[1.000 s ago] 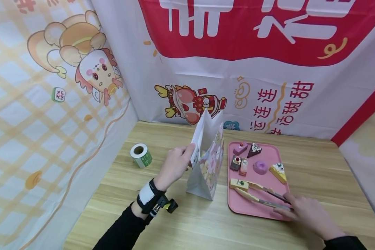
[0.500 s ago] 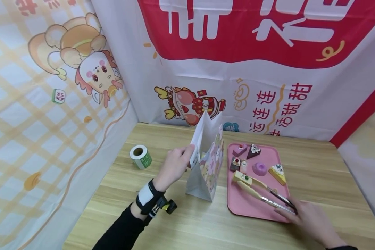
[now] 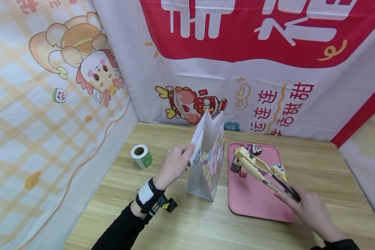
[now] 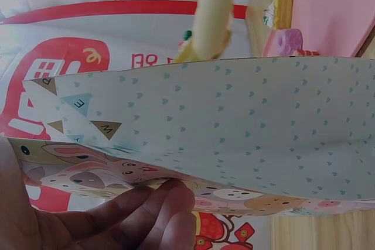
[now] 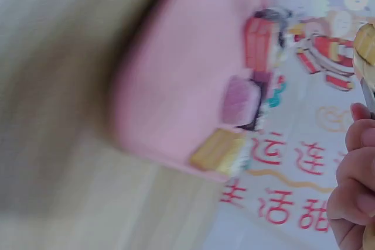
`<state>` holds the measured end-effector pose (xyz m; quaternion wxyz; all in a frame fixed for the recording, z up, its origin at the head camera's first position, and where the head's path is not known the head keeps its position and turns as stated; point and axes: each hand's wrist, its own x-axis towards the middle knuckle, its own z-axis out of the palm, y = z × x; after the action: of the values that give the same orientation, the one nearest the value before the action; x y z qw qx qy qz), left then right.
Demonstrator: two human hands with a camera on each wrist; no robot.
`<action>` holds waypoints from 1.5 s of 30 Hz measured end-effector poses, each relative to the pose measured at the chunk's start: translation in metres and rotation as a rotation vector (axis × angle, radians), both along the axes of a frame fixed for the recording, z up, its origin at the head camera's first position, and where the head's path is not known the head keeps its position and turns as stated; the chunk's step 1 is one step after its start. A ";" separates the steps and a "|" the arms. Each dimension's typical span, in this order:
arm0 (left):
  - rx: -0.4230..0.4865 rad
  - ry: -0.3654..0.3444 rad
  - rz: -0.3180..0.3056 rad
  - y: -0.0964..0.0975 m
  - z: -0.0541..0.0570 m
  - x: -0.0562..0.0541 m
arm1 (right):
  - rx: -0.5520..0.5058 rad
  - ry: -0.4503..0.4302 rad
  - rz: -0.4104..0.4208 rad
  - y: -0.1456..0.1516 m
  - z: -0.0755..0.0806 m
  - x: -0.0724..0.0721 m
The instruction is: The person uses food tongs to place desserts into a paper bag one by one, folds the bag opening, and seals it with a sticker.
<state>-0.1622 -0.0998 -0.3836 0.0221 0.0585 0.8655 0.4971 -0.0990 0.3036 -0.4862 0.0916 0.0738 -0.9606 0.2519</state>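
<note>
My left hand (image 3: 175, 163) pinches the near-left rim of a printed paper bag (image 3: 210, 173), which stands upright with its mouth open. In the left wrist view, the fingertips (image 4: 170, 203) press on the bag's patterned side. My right hand (image 3: 314, 213) grips food tongs (image 3: 268, 180) with cream-coloured tips. Between those tips is a small pale-yellow cake slice (image 3: 244, 152) with a green topping, raised over the pink tray (image 3: 253, 201). In the left wrist view, the tongs and slice appear beyond the bag's rim, partly hidden by it.
Several toy-like cakes stay on the tray, among them a chocolate wedge (image 3: 256, 149), a yellow wedge (image 3: 279, 171) and a purple ring cake (image 5: 240, 100). A green-and-white label roll (image 3: 141, 156) stands left of the bag. Printed cloth walls (image 3: 181, 73) border the table.
The tongs have lifted the pale-yellow slice off the tray and moved it up and away from me, over the other cakes. My left hand and the bag have stayed put.
</note>
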 end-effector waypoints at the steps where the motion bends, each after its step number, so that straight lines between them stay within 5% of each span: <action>1: 0.001 0.000 0.000 0.000 0.000 0.000 | -0.006 0.014 -0.004 -0.002 0.005 -0.002; 9: -0.003 -0.019 -0.002 0.000 0.001 -0.001 | -0.078 0.156 -0.005 -0.016 0.044 -0.015; 15: 0.001 -0.022 0.001 0.000 0.000 -0.001 | -0.129 0.338 0.119 -0.033 0.078 -0.026; 20: 0.006 -0.018 -0.004 -0.001 -0.002 -0.001 | -0.069 0.407 0.195 -0.050 0.110 -0.034; 29: -0.014 0.007 -0.001 0.000 0.000 0.000 | 0.127 0.357 0.257 -0.068 0.143 -0.048; 45: -0.028 0.021 0.003 -0.001 0.000 0.000 | 0.220 0.210 0.229 -0.069 0.158 -0.051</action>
<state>-0.1622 -0.1004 -0.3837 0.0129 0.0619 0.8726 0.4843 -0.1499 0.2351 -0.3281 0.1535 0.2181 -0.9528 0.1452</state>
